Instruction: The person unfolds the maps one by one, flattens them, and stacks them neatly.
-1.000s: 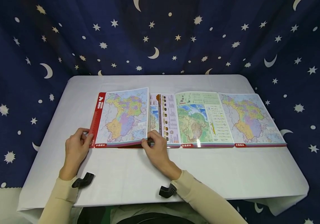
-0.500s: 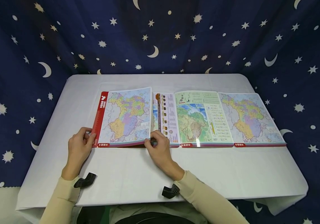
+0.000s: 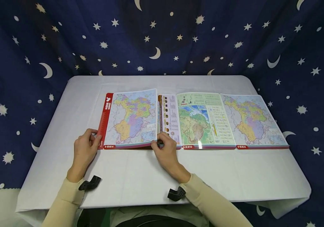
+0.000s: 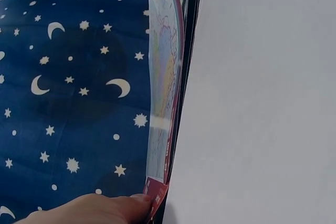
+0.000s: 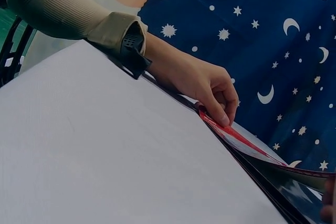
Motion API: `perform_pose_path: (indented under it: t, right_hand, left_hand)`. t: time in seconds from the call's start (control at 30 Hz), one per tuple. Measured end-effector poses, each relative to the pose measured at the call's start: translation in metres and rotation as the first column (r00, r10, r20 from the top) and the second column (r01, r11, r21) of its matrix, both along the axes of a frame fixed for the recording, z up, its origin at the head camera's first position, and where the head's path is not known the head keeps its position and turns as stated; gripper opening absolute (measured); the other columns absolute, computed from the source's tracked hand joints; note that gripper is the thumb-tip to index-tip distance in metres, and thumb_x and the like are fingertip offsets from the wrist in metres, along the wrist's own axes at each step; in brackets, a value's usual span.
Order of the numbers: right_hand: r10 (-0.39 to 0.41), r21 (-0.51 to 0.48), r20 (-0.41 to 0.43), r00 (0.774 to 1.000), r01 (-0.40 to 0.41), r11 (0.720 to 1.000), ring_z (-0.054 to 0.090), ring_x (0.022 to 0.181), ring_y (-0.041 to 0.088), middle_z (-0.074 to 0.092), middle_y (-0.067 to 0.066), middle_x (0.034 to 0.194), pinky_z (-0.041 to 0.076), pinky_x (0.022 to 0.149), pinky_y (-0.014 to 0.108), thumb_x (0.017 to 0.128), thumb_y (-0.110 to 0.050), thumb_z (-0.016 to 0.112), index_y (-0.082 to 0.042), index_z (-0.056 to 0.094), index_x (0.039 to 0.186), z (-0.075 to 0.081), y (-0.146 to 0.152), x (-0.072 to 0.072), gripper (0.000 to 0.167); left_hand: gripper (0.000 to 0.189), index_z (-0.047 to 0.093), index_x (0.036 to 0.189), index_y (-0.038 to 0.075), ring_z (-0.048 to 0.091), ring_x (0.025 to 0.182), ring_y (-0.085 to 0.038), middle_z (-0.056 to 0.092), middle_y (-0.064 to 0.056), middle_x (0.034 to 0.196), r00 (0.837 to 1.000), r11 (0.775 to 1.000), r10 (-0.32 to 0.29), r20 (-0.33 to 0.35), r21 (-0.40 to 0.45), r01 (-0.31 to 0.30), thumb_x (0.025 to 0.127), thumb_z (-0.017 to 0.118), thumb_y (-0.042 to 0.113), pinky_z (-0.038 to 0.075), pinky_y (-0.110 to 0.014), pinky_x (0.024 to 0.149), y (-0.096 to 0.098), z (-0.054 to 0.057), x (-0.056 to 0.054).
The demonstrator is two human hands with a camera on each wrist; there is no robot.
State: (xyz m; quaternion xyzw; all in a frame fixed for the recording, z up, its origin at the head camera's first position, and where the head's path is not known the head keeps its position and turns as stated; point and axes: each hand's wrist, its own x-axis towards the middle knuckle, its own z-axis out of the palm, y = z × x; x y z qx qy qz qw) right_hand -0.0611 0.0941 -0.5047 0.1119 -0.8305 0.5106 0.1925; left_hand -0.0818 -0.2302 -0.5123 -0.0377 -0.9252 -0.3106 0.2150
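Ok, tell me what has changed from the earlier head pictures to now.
The multicoloured map with a red left border slid right, with the left hand and right hand moving along; it now covers more of the white illustrated sheet. Nothing was newly grasped or released. The green relief map and the far-right pastel map stayed put.

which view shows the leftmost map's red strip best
The head view: the red strip shows almost whole, partly covered by the left hand. The left wrist view shows a small piece; the right wrist view, a foreshortened sliver.
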Motion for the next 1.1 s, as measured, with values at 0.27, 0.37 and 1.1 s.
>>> perform_pose_path:
  t: [0.27, 0.37, 1.1]
  right_hand:
    - [-0.022, -0.011, 0.018, 1.0, 0.022, 1.0, 0.062, 0.074, 0.015, 0.065, -0.001, 0.081, 0.05, 0.07, 0.032, 0.085, -0.005, 0.071, -0.013, 0.069, 0.078, -0.001, 0.01, 0.001, 0.011]
    - [-0.034, -0.015, 0.001, 0.999, 0.034, 0.999, 0.061, 0.072, 0.016, 0.064, -0.001, 0.079, 0.05, 0.068, 0.031, 0.084, -0.004, 0.07, -0.013, 0.067, 0.076, -0.001, 0.013, 0.001, 0.012]
    - [-0.079, -0.011, -0.013, 0.997, 0.079, 0.997, 0.056, 0.066, 0.019, 0.062, 0.001, 0.078, 0.047, 0.061, 0.03, 0.084, -0.002, 0.068, -0.01, 0.065, 0.074, 0.001, 0.031, 0.001, 0.013]
  left_hand:
    - [0.021, 0.069, 0.108, -0.003, 0.045, 0.059, -0.022, 0.056, -0.007, 0.064, 1.0, 1.0, -0.012, -0.002, 0.01, 0.012, 0.094, 0.076, 0.011, 0.032, -0.036, 0.062, 0.01, 0.001, -0.001]
    - [0.02, 0.07, 0.109, -0.003, 0.044, 0.059, -0.021, 0.055, -0.007, 0.064, 1.0, 1.0, -0.023, -0.002, 0.008, 0.023, 0.095, 0.075, 0.01, 0.032, -0.036, 0.063, 0.014, 0.001, -0.001]
    - [0.033, 0.072, 0.119, -0.003, 0.044, 0.06, -0.017, 0.053, -0.003, 0.064, 0.994, 0.994, -0.11, -0.026, -0.002, 0.11, 0.089, 0.079, 0.009, 0.034, -0.035, 0.063, 0.031, 0.0, 0.002]
